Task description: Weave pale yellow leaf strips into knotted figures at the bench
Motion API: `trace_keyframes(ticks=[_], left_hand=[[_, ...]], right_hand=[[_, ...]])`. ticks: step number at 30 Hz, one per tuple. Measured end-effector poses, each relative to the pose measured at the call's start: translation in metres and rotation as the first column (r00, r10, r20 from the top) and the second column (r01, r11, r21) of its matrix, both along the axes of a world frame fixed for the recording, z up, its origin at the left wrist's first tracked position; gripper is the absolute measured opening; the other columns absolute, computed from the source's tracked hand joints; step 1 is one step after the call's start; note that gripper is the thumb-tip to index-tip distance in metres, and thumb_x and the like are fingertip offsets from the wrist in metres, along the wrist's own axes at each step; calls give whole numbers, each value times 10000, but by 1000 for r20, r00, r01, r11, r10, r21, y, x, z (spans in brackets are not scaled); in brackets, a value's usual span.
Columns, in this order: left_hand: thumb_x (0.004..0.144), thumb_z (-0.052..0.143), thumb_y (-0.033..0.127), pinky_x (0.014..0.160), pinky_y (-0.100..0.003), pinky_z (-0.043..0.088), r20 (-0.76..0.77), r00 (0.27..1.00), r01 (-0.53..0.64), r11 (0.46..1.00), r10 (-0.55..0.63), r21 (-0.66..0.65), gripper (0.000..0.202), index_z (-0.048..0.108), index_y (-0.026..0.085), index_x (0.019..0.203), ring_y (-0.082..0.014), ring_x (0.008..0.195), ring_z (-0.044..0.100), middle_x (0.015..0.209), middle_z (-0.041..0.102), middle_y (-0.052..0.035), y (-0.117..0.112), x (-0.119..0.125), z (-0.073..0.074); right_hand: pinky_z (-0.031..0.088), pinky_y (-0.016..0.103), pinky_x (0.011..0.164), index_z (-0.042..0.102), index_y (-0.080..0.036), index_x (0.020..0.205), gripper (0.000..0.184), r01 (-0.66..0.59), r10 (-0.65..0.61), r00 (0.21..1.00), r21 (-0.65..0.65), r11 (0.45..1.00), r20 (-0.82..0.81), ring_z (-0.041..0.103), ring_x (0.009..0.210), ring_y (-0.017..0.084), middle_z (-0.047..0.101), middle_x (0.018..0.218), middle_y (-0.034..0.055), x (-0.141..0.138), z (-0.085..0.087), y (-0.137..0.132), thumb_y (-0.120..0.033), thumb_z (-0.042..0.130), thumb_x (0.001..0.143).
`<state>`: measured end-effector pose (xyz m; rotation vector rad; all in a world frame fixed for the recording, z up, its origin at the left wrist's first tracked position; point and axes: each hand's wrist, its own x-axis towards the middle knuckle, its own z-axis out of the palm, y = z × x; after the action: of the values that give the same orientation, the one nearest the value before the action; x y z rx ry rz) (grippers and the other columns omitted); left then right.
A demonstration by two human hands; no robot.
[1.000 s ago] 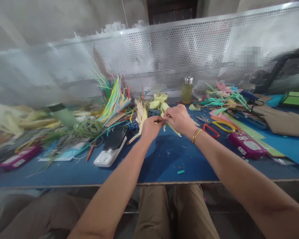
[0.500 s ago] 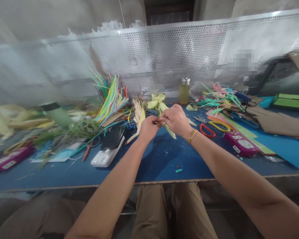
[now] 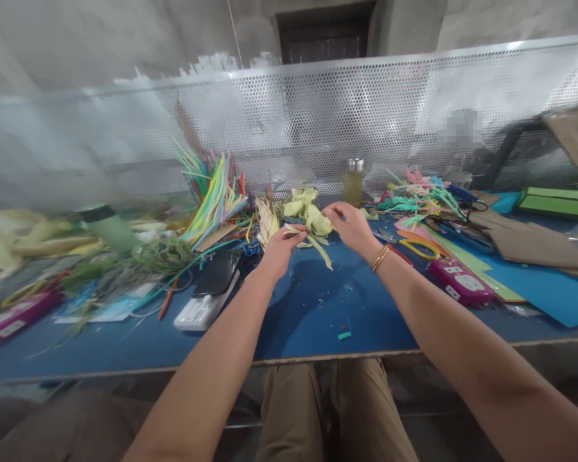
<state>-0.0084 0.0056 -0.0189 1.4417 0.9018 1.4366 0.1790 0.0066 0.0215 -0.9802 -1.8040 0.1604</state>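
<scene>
A narrow pale-green husk strip (image 3: 324, 252) is pinched in my left hand (image 3: 278, 249), its loose end hanging over the blue table to the right. My right hand (image 3: 351, 228), with a gold bracelet at the wrist, is a little apart on the right. Its fingers are curled together at the edge of a crumpled yellow-green husk bundle (image 3: 302, 203); whether they grip anything is hidden. Dry tan husk (image 3: 266, 221) stands just behind my left hand.
Colourful pipe cleaners (image 3: 216, 199), a black phone (image 3: 218, 273) on a white box and green tangled fibre (image 3: 164, 250) lie left. Yellow-handled scissors (image 3: 421, 249), a purple case (image 3: 462, 282) and blue paper (image 3: 539, 289) lie right. A bottle (image 3: 354, 183) stands behind, before a perforated metal panel (image 3: 318, 115).
My hands were together at the husk; now they are apart, the right one shifted slightly right and the left still pinching. More of the husk bundle and strip shows between them.
</scene>
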Motion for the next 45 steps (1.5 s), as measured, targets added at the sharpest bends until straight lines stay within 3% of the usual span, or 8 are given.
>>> trace_keyframes(ticks=[7,13,17,25,37,39,42,45], left_hand=[[649,786,349,537,-253,364,26,999,22,999,-21,-29,288,717,191,879,-97,556,467,680,629,5,-1,-4,2],[586,838,351,549,-247,386,-49,999,-20,997,16,-80,345,700,163,840,-92,561,497,650,618,15,-6,0,3],[568,827,326,544,-241,371,-49,999,-26,996,22,-89,345,695,145,830,-93,556,503,614,612,17,-4,0,1],[582,755,239,493,-226,310,-123,989,-97,989,83,-114,220,695,129,764,-82,496,441,527,555,27,-3,-3,3],[606,759,261,440,-229,217,-250,961,-151,983,120,-108,212,720,149,781,-79,438,384,478,515,36,-4,-10,2],[599,787,283,439,-231,215,-224,972,-102,984,68,-143,267,728,150,822,-80,443,391,496,534,32,-5,-10,2],[578,809,268,474,-227,284,-102,991,74,985,-91,-158,417,727,167,975,-95,529,499,669,655,-5,-7,-9,4],[587,784,223,566,-226,375,0,995,104,990,-105,-100,473,700,176,1050,-142,720,625,836,710,-34,-5,-7,5]], right_hand=[[365,261,657,702,-210,819,243,36,40,922,-190,981,385,602,744,158,719,836,32,-10,-8,-8,-330,520,925],[307,280,639,669,-203,765,265,86,-11,860,-123,989,510,596,733,162,714,808,42,-18,-11,-12,-272,481,938],[301,292,682,671,-201,772,265,97,-34,851,-92,991,524,615,782,172,724,833,41,-17,-10,-14,-267,475,938],[293,288,728,712,-208,810,287,87,18,863,-182,979,506,616,850,171,730,879,25,-14,-4,-15,-322,484,942],[325,296,765,726,-228,794,263,94,16,874,-202,975,485,627,880,179,735,882,19,-14,-9,-12,-328,522,926],[336,295,745,731,-227,802,274,109,13,866,-214,971,500,631,861,184,736,864,25,-12,-12,-9,-332,512,929],[363,299,733,741,-238,887,278,114,17,873,-238,965,488,639,859,194,742,908,31,-5,-15,-1,-345,490,939],[385,344,840,697,-249,1109,275,157,-103,916,-113,981,387,620,997,228,711,1113,54,0,-14,3,-333,508,929]])
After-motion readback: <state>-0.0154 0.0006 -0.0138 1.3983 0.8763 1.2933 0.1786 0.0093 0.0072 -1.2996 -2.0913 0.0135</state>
